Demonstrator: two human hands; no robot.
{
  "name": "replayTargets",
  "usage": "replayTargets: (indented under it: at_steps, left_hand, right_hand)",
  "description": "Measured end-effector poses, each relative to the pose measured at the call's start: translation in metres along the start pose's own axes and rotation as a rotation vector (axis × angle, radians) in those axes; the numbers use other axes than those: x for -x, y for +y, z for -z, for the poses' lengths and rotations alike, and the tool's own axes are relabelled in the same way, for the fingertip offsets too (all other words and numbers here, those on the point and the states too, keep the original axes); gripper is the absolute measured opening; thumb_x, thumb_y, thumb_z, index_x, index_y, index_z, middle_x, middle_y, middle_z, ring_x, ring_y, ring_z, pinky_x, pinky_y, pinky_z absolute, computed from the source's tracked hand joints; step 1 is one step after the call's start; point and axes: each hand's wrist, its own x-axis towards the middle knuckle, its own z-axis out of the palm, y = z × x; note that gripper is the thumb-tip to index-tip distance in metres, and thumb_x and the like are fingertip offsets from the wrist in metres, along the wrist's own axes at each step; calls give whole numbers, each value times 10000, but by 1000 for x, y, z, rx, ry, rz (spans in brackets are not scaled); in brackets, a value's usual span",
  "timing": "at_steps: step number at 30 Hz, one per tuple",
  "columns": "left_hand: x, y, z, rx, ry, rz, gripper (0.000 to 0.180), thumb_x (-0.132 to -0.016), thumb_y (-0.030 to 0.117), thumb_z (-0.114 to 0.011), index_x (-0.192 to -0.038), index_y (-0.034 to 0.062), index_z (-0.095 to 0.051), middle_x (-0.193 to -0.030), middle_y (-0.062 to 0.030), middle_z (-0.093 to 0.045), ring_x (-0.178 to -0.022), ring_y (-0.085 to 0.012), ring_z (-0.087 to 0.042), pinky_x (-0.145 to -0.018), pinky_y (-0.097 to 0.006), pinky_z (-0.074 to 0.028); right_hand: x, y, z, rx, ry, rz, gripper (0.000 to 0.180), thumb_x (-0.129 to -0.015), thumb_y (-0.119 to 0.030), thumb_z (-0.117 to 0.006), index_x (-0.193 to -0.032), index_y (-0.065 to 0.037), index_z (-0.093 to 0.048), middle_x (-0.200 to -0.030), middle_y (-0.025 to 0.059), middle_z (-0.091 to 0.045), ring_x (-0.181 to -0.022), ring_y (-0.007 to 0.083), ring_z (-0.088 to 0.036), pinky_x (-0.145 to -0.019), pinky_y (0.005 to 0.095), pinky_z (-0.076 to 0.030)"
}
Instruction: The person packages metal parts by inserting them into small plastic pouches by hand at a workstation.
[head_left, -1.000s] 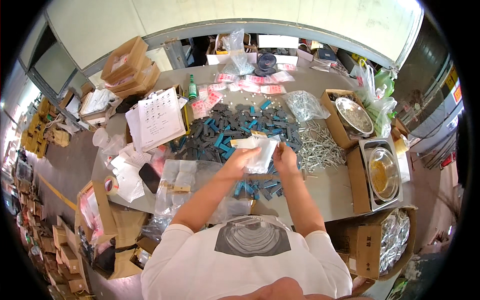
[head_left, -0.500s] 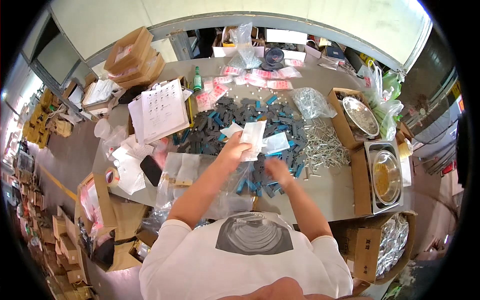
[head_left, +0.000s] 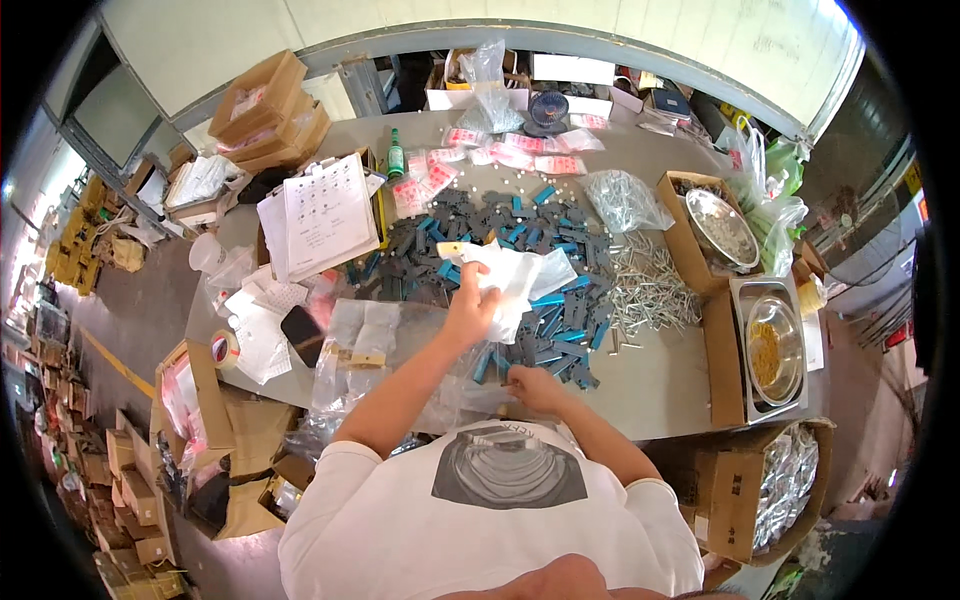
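My left hand [head_left: 472, 308] is closed round a bunch of small white plastic packets [head_left: 512, 285], raised over the middle of the table. A brown strip shows at the top of one packet. Beneath and around lies a wide heap of dark grey and blue plastic parts [head_left: 470, 222]. My right hand [head_left: 537, 390] is low at the near edge of this heap, its fingers pressed together; what they grip, if anything, is hidden. Left of it, a large clear plastic bag [head_left: 400, 345] lies on the table, with white packets with brown tops in or on it.
Metal screws [head_left: 650, 292] lie right of the heap, below a clear bag of hardware [head_left: 625, 200]. At the right edge stand a cardboard box [head_left: 690, 262] and a steel bowl [head_left: 772, 350]. Papers [head_left: 325, 220], a phone [head_left: 302, 336] and a green bottle [head_left: 396, 155] are left.
My right hand has moved down and toward me, to the heap's near edge. The packets in my left hand have tilted and shifted slightly, and a brown-topped one now shows.
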Motion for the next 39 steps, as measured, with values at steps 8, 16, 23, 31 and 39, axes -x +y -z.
replayTargets:
  at_steps: [8,16,23,31,39]
  left_hand:
    - [7,7,7,-309,-331,-152,174,-836,122,-486,-920,16,-595,-855,-189,-615,-814,-370,-581,-718,-382,-473]
    - [6,16,0,-271,-779,-303,247,-793,256,-560,-702,28,-596,-666,-172,-568,-649,-344,-552,-579,-420,-426]
    - [13,22,-7,-252,-697,-191,251,-778,199,-569,-628,-1,-549,-606,-178,-530,-561,-344,-531,-515,-412,-406]
    - [23,41,-25,-385,-203,-444,157,-785,164,-564,-677,56,-602,-639,-141,-576,-540,-306,-542,-486,-391,-429]
    - [-10,-1,-11,623,-59,631,281,-886,244,-516,-822,-7,-624,-730,-49,-622,-658,-167,-609,-575,-319,-481]
  right_hand:
    - [20,-46,80,125,208,227,72,-776,-118,-579,-829,-70,-583,-744,150,-604,-722,354,-585,-620,425,-459]
    - [15,-58,108,18,366,246,89,-797,-114,-585,-835,-34,-593,-724,164,-597,-686,345,-588,-597,381,-459]
    - [4,-61,102,30,458,272,96,-797,-123,-587,-815,-30,-599,-732,179,-601,-677,353,-592,-578,394,-460]
    - [-49,-14,91,-1187,764,-253,140,-872,-152,-532,-854,-13,-525,-718,97,-598,-508,153,-526,-493,266,-449]
    - [-62,-17,107,-1507,550,-218,97,-895,-126,-492,-924,-35,-507,-805,56,-554,-596,85,-500,-512,220,-469]
